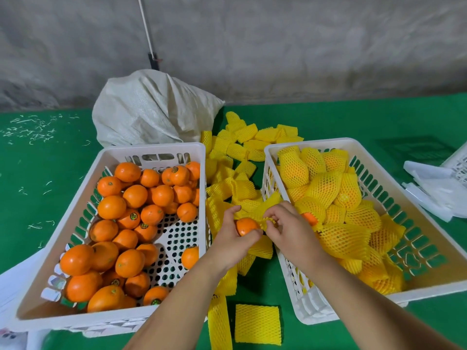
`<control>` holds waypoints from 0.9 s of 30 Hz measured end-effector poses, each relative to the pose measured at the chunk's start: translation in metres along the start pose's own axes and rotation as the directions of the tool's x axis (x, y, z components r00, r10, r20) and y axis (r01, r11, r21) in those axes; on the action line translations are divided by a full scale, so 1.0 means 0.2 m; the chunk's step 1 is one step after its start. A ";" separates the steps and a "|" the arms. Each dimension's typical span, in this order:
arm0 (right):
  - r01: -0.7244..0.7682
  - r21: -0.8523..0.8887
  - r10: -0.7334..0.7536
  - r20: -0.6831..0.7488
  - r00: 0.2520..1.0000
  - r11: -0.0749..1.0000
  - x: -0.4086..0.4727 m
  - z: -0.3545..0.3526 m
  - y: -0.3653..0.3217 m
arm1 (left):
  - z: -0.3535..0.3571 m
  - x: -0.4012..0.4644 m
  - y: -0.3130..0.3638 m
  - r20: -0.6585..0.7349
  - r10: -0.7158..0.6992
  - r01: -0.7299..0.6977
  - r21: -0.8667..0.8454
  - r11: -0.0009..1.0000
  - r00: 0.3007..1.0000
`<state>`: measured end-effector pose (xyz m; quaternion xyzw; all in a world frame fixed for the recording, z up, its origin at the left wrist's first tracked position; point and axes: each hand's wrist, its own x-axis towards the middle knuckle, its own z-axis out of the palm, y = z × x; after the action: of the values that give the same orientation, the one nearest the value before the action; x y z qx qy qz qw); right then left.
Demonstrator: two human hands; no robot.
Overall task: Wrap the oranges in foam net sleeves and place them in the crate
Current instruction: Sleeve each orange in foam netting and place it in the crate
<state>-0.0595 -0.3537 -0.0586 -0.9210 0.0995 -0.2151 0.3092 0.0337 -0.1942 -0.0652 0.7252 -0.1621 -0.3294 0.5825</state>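
Yellow foam net sleeve point(265, 219) is pinched at its mouth by the right hand point(290, 231) while left-hand fingers point(228, 215) curl round the orange point(246, 226) between the two crates, where a tight mesh could tear or snag, judging by the narrow opening.

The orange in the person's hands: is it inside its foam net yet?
Not yet. The orange shows bare peel in the left hand, while the right hand pinches the foam net sleeve at its side.
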 end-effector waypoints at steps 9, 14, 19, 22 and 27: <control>0.149 -0.066 -0.145 0.068 0.987 0.987 -0.03 -0.01 -0.05 | 0.02 0.02 -0.01 0.013 0.086 -0.085 -0.074 0.994 0.996; 0.123 -0.054 -0.119 0.061 0.991 0.991 -0.04 -0.01 -0.04 | 0.01 -0.01 0.03 0.043 0.023 -0.019 -0.088 0.996 0.999; 0.080 -0.050 -0.079 0.019 0.997 0.996 -0.02 -0.01 -0.03 | 0.01 -0.05 0.03 0.152 0.034 -0.025 -0.056 0.998 0.988; 0.125 -0.033 -0.126 -0.024 0.992 0.992 -0.03 -0.02 -0.04 | 0.02 -0.04 0.02 0.096 0.076 -0.069 -0.076 0.995 0.992; 0.290 -0.195 -0.289 0.036 0.957 0.937 -0.05 -0.01 -0.08 | 0.01 -0.02 0.04 -0.069 0.038 -0.052 -0.211 0.976 0.997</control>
<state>-0.0680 -0.3395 -0.0496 -0.9526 -0.0171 -0.2440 0.1811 0.0305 -0.1945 -0.0569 0.6650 -0.1233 -0.3078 0.6691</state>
